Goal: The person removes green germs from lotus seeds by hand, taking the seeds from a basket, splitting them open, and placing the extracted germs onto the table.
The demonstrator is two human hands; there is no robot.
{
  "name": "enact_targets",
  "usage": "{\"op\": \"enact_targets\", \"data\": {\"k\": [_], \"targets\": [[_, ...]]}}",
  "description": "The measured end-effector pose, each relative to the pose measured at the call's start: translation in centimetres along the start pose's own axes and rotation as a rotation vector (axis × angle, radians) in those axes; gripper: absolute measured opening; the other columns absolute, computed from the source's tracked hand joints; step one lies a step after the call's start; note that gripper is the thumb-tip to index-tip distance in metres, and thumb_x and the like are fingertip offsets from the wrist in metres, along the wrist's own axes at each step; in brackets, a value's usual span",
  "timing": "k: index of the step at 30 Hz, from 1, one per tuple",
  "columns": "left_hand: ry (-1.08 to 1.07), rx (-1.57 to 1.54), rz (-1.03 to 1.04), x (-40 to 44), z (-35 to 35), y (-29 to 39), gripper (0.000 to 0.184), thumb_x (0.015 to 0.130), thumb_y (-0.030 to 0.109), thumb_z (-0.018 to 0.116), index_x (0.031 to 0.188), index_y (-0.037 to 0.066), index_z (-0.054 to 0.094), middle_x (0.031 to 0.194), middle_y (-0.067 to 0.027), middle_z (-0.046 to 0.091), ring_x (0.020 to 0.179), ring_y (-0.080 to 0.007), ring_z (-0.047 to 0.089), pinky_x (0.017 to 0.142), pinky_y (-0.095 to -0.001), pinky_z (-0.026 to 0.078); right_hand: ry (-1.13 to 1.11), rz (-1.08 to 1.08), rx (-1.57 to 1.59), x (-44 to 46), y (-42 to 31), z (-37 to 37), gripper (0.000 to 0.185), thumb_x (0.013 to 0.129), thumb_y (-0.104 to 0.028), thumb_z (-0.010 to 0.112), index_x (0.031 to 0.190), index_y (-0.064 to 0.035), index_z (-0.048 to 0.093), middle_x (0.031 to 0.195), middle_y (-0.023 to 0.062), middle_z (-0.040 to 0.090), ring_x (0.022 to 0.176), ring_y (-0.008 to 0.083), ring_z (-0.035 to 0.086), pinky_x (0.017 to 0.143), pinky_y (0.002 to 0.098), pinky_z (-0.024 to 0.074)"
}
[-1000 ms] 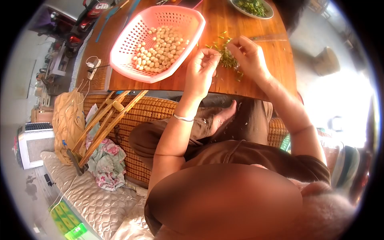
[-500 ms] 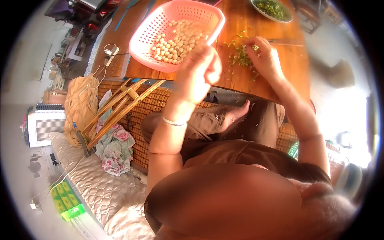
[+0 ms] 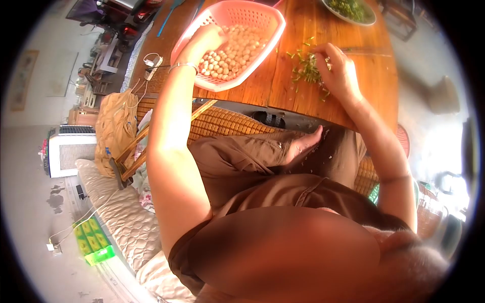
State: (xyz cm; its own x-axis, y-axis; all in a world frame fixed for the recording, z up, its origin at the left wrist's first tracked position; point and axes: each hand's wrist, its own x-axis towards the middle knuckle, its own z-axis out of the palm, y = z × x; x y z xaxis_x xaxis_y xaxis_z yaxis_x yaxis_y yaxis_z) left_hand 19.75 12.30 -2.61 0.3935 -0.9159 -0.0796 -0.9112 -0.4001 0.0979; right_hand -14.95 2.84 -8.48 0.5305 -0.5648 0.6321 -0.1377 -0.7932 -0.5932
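Our left grip (image 3: 209, 38) is in the basket (image 3: 250, 13), right grip (image 3: 337, 71) beside greens (image 3: 307, 69); we can't tell either's hold; a wrist bump could spill pale balls (image 3: 230, 63).

Basket (image 3: 240, 13) on tbl (image 3: 369, 76), L side, w/ round pcs (image 3: 230, 63) inside. Loose greens (image 3: 306, 69) R of basket; bowl (image 3: 359, 23) behind, further R.
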Motion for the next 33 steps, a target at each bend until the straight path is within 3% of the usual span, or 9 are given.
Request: {"op": "enact_targets", "data": {"k": [4,6,8,10,15,19,21,26,33], "targets": [[-0.053,0.017,-0.025,0.3,0.3,-0.5,0.030,0.086,0.034,0.064,0.087,0.006,0.073,0.086,-0.0175,0.071,0.082,-0.0270,0.069,0.078,-0.0387,0.051,-0.014,-0.069,0.029,0.0,-0.6,-0.3,0.009,0.088,-0.011,0.061,0.095,-0.0061,0.061,0.085,0.0140,0.067,0.080,0.0346,0.065,0.070,0.0406,0.0528],[0.016,-0.141,-0.119,-0.4,-0.2,-0.6,0.032,0.085,0.029,0.070,0.103,0.003,0.070,0.096,-0.0101,0.071,0.080,-0.0216,0.066,0.076,-0.0380,0.051,-0.074,-0.031,0.031,0.0,-0.7,-0.4,0.007,0.087,-0.009,0.061,0.093,-0.0058,0.060,0.084,0.0137,0.067,0.080,0.0350,0.065,0.070,0.0409,0.0528],[0.102,-0.786,-0.023,-3.6,-2.3,2.1,0.027,0.090,0.024,0.066,0.105,0.002,0.066,0.092,-0.0044,0.067,0.068,-0.0117,0.056,0.062,-0.0293,0.047,-0.030,-0.040,0.068,0.1,-1.0,-0.4,0.007,0.087,-0.008,0.061,0.092,-0.0051,0.060,0.084,0.0135,0.067,0.080,0.0350,0.065,0.069,0.0407,0.0526],[-0.050,-1.324,0.136,-6.0,-4.3,4.0,0.021,0.094,0.016,0.060,0.110,0.002,0.061,0.089,-0.0015,0.061,0.062,-0.0035,0.045,0.053,-0.0180,0.036,0.015,-0.042,0.100,-0.1,-1.1,-0.3,0.006,0.086,-0.008,0.061,0.091,-0.0044,0.060,0.083,0.0133,0.067,0.081,0.0350,0.065,0.069,0.0405,0.0525],[-0.203,-1.793,0.395,-12.3,-3.2,12.4,0.021,0.096,0.008,0.054,0.114,0.000,0.060,0.085,-0.0038,0.060,0.058,-0.0005,0.040,0.051,-0.0128,0.033,-0.089,-0.019,0.182,-0.2,-0.9,-0.1,0.009,0.087,-0.009,0.063,0.090,-0.0016,0.059,0.085,0.0134,0.068,0.078,0.0322,0.066,0.068,0.0372,0.0520],[-0.263,-1.955,0.451,-14.0,1.4,16.0,0.017,0.098,0.014,0.056,0.110,0.005,0.063,0.086,-0.0045,0.063,0.057,-0.0027,0.040,0.049,-0.0157,0.033,-0.158,0.056,0.252,-0.3,-1.2,-0.9,0.012,0.090,-0.013,0.065,0.094,-0.0017,0.061,0.086,0.0087,0.069,0.075,0.0205,0.066,0.068,0.0336,0.0522],[-0.241,-2.030,0.386,-13.6,3.8,16.8,0.017,0.099,0.016,0.055,0.111,0.004,0.061,0.088,-0.0068,0.064,0.057,-0.0029,0.041,0.051,-0.0162,0.034,-0.224,0.244,0.548,-0.4,-1.0,-0.9,0.016,0.093,-0.017,0.065,0.098,-0.0017,0.063,0.087,0.0029,0.069,0.079,0.0095,0.063,0.073,0.0293,0.0518],[-0.034,-2.043,0.234,-12.2,7.6,17.8,0.013,0.099,0.016,0.057,0.108,0.007,0.058,0.086,-0.0069,0.065,0.056,-0.0036,0.042,0.050,-0.0171,0.034,-0.306,0.310,0.805,-0.3,-1.3,-1.2,0.018,0.095,-0.018,0.064,0.101,-0.0009,0.064,0.089,0.0009,0.068,0.086,0.0069,0.061,0.080,0.0258,0.0507],[0.147,-1.852,0.300,-11.2,9.2,18.3,0.015,0.099,0.014,0.059,0.111,0.007,0.055,0.086,-0.0045,0.064,0.060,-0.0025,0.044,0.053,-0.0166,0.034,-0.315,0.376,0.855,-0.3,-1.5,-0.9,0.019,0.095,-0.018,0.064,0.101,-0.0005,0.065,0.088,0.0019,0.068,0.085,0.0075,0.063,0.080,0.0255,0.0515]]}}
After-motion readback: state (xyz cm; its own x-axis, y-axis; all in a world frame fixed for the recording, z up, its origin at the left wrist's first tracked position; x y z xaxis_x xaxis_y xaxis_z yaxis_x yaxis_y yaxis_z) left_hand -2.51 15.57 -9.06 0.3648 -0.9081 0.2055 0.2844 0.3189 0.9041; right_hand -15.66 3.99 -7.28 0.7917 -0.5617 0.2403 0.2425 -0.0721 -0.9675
